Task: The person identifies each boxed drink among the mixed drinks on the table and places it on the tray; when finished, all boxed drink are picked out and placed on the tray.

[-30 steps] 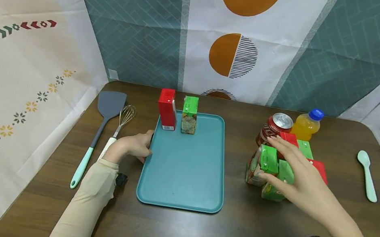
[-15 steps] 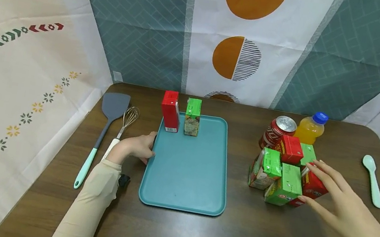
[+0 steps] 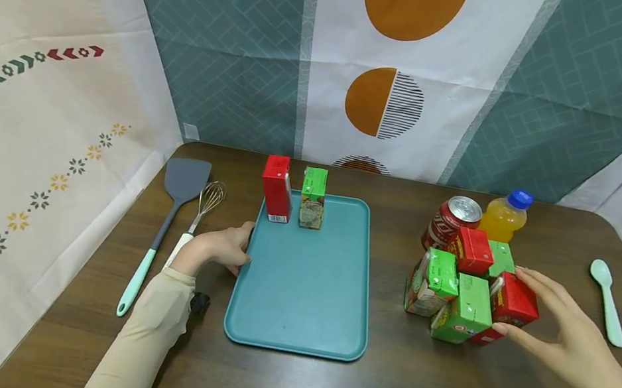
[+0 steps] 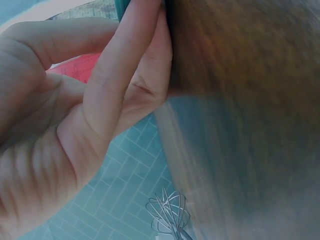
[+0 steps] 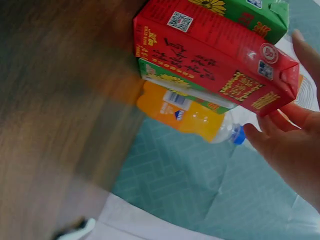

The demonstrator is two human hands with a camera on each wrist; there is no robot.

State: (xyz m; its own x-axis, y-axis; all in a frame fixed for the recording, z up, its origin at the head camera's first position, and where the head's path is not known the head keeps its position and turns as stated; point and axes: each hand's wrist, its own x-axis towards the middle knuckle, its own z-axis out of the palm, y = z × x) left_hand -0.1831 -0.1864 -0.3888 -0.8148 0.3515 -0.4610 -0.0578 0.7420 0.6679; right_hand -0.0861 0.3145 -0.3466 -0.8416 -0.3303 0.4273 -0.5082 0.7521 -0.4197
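My left hand pinches the left rim of a teal tray. In the left wrist view its fingers meet at the tray's edge. On the far left of the tray stand a red drink carton and a green drink carton. At the right, my right hand spans the top of another red drink carton, thumb on the near side and fingers on the far side. The right wrist view shows the fingers by that carton's top end, the thumb seemingly apart from it.
Close around the right red carton are more cartons, green, green-topped and red. A cola can and an orange drink bottle stand behind. A spoon, a spatula and a whisk lie on the table.
My right hand has moved from above the green-topped cartons rightward to the right red carton, with its fingers closer around the top. My left hand stays at the tray's rim.
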